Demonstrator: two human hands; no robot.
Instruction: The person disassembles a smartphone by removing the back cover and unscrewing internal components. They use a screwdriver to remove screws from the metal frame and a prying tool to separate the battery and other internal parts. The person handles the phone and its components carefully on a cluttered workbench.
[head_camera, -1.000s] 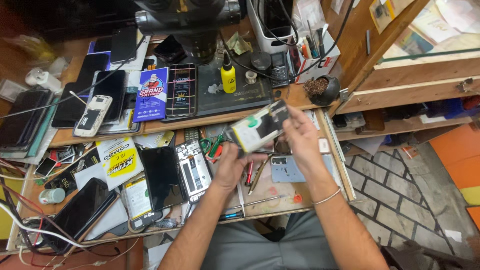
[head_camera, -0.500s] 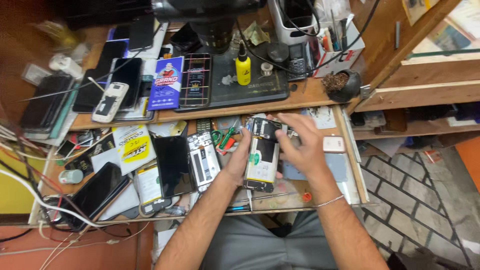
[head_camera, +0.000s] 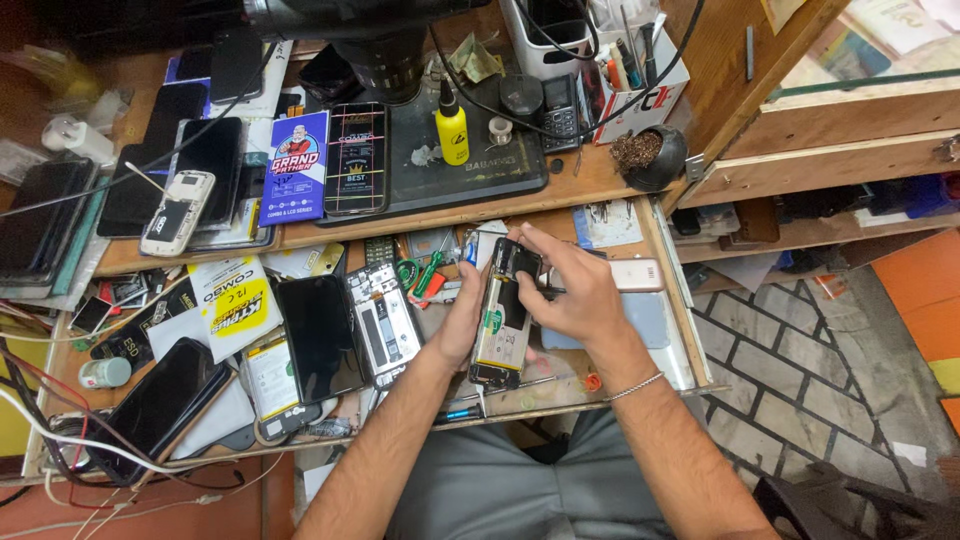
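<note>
I hold an opened phone (head_camera: 503, 320) upright over a pulled-out wooden drawer (head_camera: 668, 290); its back is off, and the battery and circuit board show. My left hand (head_camera: 458, 322) grips its left edge from below. My right hand (head_camera: 568, 290) wraps around the right side, with the fingertips on the phone's upper part. A silver bracelet sits on my right wrist.
In the drawer lie another opened phone (head_camera: 383, 320), a black phone (head_camera: 320, 338), screwdrivers and small parts. On the bench above stand a yellow bottle (head_camera: 452, 126), a black work mat (head_camera: 470, 150), several phones at the left and a white box of tools (head_camera: 640, 70). Cables run along the left.
The phone has gone from tilted up at the drawer's back to lower and upright in both hands. My right hand has shifted onto its upper right side.
</note>
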